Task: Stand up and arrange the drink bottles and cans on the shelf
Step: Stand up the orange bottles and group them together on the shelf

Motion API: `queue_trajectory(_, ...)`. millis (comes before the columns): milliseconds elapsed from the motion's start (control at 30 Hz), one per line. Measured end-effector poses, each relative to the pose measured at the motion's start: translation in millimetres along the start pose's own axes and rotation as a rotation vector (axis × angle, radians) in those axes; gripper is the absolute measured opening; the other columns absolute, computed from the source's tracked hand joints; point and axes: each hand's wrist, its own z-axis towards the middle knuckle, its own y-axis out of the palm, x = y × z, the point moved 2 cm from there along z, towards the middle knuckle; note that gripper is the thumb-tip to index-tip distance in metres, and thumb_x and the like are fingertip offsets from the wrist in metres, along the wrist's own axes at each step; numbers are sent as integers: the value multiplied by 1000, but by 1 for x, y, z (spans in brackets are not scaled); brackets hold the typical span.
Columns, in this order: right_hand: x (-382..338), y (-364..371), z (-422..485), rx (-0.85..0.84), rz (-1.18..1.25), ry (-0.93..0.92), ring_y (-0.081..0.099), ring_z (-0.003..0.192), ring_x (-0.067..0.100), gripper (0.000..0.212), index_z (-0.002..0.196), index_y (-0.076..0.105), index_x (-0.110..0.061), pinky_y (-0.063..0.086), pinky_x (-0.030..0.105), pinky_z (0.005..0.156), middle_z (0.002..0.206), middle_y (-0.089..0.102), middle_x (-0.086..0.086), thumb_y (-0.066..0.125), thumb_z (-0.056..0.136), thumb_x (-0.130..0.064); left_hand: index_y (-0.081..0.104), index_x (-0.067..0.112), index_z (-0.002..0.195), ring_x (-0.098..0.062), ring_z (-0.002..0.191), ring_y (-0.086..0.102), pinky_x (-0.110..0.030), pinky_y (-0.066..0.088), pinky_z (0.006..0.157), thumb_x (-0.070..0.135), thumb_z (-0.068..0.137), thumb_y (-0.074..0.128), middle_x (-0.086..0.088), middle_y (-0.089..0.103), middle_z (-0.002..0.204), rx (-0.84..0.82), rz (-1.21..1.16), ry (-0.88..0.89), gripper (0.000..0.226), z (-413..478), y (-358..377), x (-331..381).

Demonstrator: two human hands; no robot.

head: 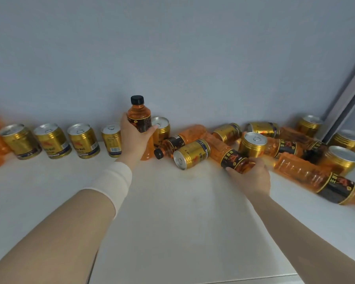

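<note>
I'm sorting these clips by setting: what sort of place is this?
Likely a store or stockroom shelf: a white shelf board against a plain back panel, stocked with many identical gold cans and orange bottles.

Likely a shop: shelf (172,201) of identical cans (53,140) and bottles (307,177).

A plain blue-grey wall (172,48) rises at the back, smooth and evenly lit. At the far right a grey metal post (344,105) slants up across it, with a darker strip along its right edge.
</note>
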Motion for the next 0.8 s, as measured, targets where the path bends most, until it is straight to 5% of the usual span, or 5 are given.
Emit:
queue_trajectory(233, -18, -37, -4, 81, -70, -187, 49, 106, 22, 71, 127, 47, -13, 43, 34, 85, 128, 50, 10, 80, 67, -32, 51, 4, 119, -29, 113, 56, -35, 43, 94, 24, 73, 77, -15, 59, 120, 62, 27, 10, 56, -1, -8, 6)
queue_trajectory(367, -43, -61, 5, 34, -201, -340, 52, 99, 23, 64, 119, 54, -16, 41, 31, 78, 113, 55, 10, 82, 63, -34, 56, 6, 116, -29, 108, 59, -41, 49, 92, 32, 68, 80, -12, 63, 114, 57, 30, 18, 60, -15, -22, 4)
queue_trajectory(467, -64, -76, 16, -20, -321, -397, 53, 91, 26, 59, 110, 54, -13, 42, 34, 74, 99, 58, 8, 82, 62, -35, 56, 5, 117, -26, 107, 58, -33, 45, 87, 30, 70, 79, -12, 63, 113, 32, 32, 42, 58, -32, -34, 9)
queue_trajectory(800, -100, -69, 31, -243, -223, -448, 45, 98, 19, 73, 132, 36, -13, 37, 28, 76, 125, 52, 9, 77, 72, -22, 58, 9, 113, -13, 95, 56, -18, 38, 73, 29, 66, 81, 1, 62, 105, -112, -22, 73, 56, -86, -31, 32)
